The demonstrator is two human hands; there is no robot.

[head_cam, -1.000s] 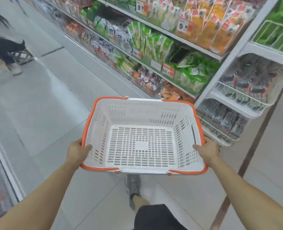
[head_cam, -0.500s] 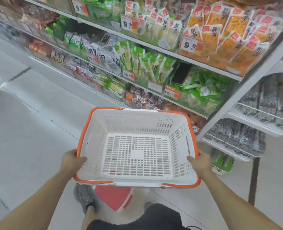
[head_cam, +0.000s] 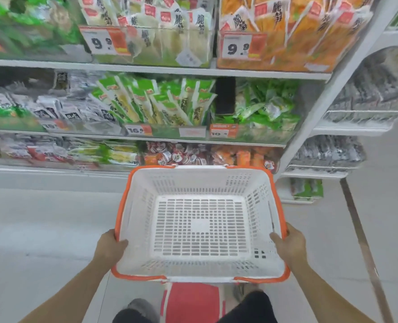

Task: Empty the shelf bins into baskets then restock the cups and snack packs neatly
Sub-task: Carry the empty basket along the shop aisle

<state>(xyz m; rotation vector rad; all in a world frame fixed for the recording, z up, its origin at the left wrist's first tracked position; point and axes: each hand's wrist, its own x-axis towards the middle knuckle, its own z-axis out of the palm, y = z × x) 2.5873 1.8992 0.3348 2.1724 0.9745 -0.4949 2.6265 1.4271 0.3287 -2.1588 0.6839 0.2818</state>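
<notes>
White shopping basket [head_cam: 200, 226] with orange rim held level at 6 o'clock, nothing inside, just in front of the shelving. Left hand [head_cam: 110, 247] grasping the rim at 9 o'clock of the basket, thumb hooked inside; right hand [head_cam: 289, 245] grasping the opposite rim at 3 o'clock, thumb inside too. Snack packs [head_cam: 160, 101] in green and white wrappers at 12 o'clock on the middle shelf [head_cam: 132, 135], small cups [head_cam: 177, 156] on the lowest shelf directly beyond the basket's far rim, red stool [head_cam: 192, 301] on the floor beneath.

White basket, orange rim

The basket [head_cam: 200, 226] is held level and empty before the snack packs [head_cam: 153, 101] shelved above.
</notes>
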